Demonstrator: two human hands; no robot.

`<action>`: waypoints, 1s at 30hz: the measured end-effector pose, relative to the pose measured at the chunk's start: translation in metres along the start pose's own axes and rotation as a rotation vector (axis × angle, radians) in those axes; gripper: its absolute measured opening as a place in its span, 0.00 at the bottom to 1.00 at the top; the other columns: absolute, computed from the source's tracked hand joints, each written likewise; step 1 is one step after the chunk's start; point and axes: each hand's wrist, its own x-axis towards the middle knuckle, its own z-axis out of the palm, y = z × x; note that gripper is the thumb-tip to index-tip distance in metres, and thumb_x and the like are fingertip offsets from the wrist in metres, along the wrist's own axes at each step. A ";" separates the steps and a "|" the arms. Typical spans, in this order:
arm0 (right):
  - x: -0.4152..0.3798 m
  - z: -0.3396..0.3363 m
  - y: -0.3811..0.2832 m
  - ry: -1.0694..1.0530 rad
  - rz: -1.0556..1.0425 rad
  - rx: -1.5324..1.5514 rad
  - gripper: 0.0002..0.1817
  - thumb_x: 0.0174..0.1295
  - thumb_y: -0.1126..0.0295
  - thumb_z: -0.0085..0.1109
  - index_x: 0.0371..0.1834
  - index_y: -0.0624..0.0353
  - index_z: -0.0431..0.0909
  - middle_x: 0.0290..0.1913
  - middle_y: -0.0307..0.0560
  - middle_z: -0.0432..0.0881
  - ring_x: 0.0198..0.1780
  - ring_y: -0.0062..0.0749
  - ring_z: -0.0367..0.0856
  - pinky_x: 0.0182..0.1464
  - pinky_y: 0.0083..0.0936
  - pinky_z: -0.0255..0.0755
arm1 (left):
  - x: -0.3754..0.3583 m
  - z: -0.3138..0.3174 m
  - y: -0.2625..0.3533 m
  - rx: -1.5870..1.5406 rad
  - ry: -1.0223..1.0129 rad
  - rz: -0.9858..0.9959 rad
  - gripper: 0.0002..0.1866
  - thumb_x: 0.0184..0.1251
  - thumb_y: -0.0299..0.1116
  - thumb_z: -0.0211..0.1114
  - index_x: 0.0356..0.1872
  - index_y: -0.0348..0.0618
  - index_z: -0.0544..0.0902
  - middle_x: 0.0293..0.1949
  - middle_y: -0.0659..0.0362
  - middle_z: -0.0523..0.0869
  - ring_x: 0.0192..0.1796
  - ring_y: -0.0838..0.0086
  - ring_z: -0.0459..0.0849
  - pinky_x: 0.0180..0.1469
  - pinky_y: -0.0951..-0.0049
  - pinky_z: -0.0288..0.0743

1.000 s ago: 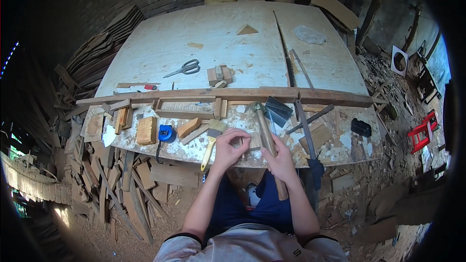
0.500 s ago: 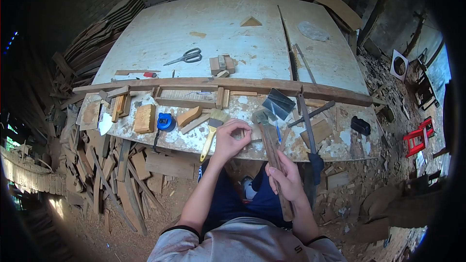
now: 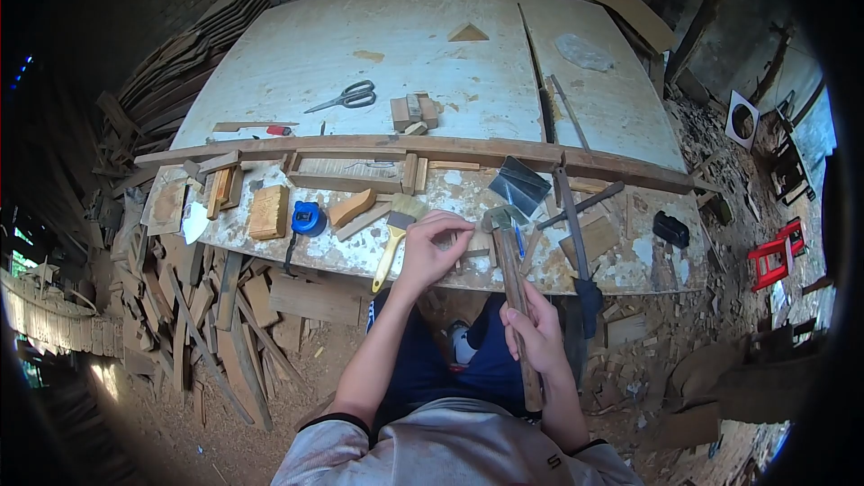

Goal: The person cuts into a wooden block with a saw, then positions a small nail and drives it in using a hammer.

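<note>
My right hand (image 3: 536, 328) is wrapped round the wooden handle of a hammer (image 3: 510, 274), its metal head over the near part of the bench. To its left, my left hand (image 3: 432, 252) has thumb and index finger pinched together over a small wood piece (image 3: 474, 243); whatever is between the fingertips is too small to make out. Beside that hand a paintbrush (image 3: 390, 256) with a pale handle lies on the bench. Behind the hammer head are a dark, shiny flat sheet (image 3: 519, 186) and a blue pen-like item (image 3: 520, 241).
On the bench's left lie a blue tape measure (image 3: 308, 219) and a wood block (image 3: 268, 212). A long wooden rail (image 3: 360, 148) crosses the bench. Beyond it are scissors (image 3: 346, 97). A dark metal bar (image 3: 573, 225) and a black object (image 3: 670, 229) lie to the right.
The hammer head has shifted slightly right and the handle stands straighter. My left hand has moved a little right and up, its fingers still pinched.
</note>
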 end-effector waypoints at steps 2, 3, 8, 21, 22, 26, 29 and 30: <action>-0.001 0.000 -0.001 -0.011 0.000 -0.002 0.34 0.80 0.81 0.53 0.87 0.71 0.56 0.41 0.43 0.78 0.20 0.17 0.74 0.19 0.16 0.66 | 0.000 0.000 -0.001 -0.005 -0.009 -0.009 0.06 0.63 0.22 0.77 0.41 0.39 0.95 0.41 0.55 0.96 0.49 0.65 0.94 0.57 0.66 0.85; -0.001 0.000 -0.002 -0.017 0.000 -0.002 0.34 0.80 0.81 0.53 0.87 0.71 0.56 0.41 0.43 0.79 0.20 0.17 0.74 0.19 0.16 0.66 | 0.001 0.001 -0.002 -0.004 -0.012 -0.009 0.06 0.63 0.22 0.77 0.41 0.39 0.95 0.41 0.55 0.96 0.49 0.65 0.94 0.57 0.66 0.85; 0.000 0.001 -0.003 -0.025 0.003 -0.018 0.34 0.80 0.81 0.53 0.87 0.71 0.56 0.40 0.42 0.79 0.20 0.16 0.74 0.19 0.16 0.66 | 0.003 0.000 0.000 -0.015 -0.029 -0.044 0.06 0.63 0.22 0.78 0.41 0.38 0.96 0.41 0.54 0.96 0.49 0.65 0.93 0.58 0.66 0.84; -0.007 0.008 -0.022 -0.036 -0.015 -0.042 0.36 0.80 0.79 0.56 0.88 0.69 0.56 0.40 0.41 0.78 0.21 0.15 0.73 0.20 0.16 0.66 | 0.010 0.003 0.010 0.127 -0.040 -0.054 0.46 0.58 0.22 0.77 0.83 0.46 0.75 0.35 0.59 0.94 0.41 0.75 0.93 0.57 0.71 0.84; -0.006 0.008 -0.021 -0.039 -0.008 -0.054 0.36 0.80 0.79 0.56 0.88 0.69 0.56 0.40 0.41 0.78 0.21 0.15 0.73 0.20 0.17 0.66 | 0.011 0.001 0.012 0.138 -0.050 -0.052 0.48 0.58 0.23 0.77 0.85 0.47 0.72 0.35 0.59 0.94 0.41 0.76 0.93 0.58 0.71 0.84; -0.001 0.010 -0.025 -0.025 0.024 -0.078 0.35 0.81 0.77 0.56 0.88 0.68 0.56 0.39 0.41 0.78 0.20 0.15 0.72 0.20 0.17 0.66 | 0.012 0.002 0.014 0.151 -0.049 -0.035 0.49 0.59 0.23 0.77 0.86 0.46 0.70 0.34 0.60 0.94 0.40 0.78 0.93 0.58 0.72 0.83; -0.003 0.010 -0.026 -0.032 -0.003 -0.008 0.35 0.81 0.76 0.56 0.88 0.68 0.57 0.39 0.42 0.78 0.19 0.16 0.72 0.19 0.17 0.65 | 0.011 0.004 0.012 0.101 -0.046 -0.061 0.48 0.60 0.23 0.77 0.86 0.44 0.70 0.34 0.61 0.94 0.40 0.79 0.92 0.59 0.73 0.82; -0.004 0.009 -0.025 -0.040 -0.021 0.026 0.34 0.82 0.76 0.56 0.88 0.68 0.57 0.38 0.42 0.78 0.19 0.16 0.72 0.19 0.17 0.65 | 0.011 0.004 0.012 0.089 -0.049 -0.074 0.48 0.60 0.23 0.77 0.85 0.44 0.70 0.34 0.61 0.94 0.41 0.79 0.92 0.60 0.73 0.82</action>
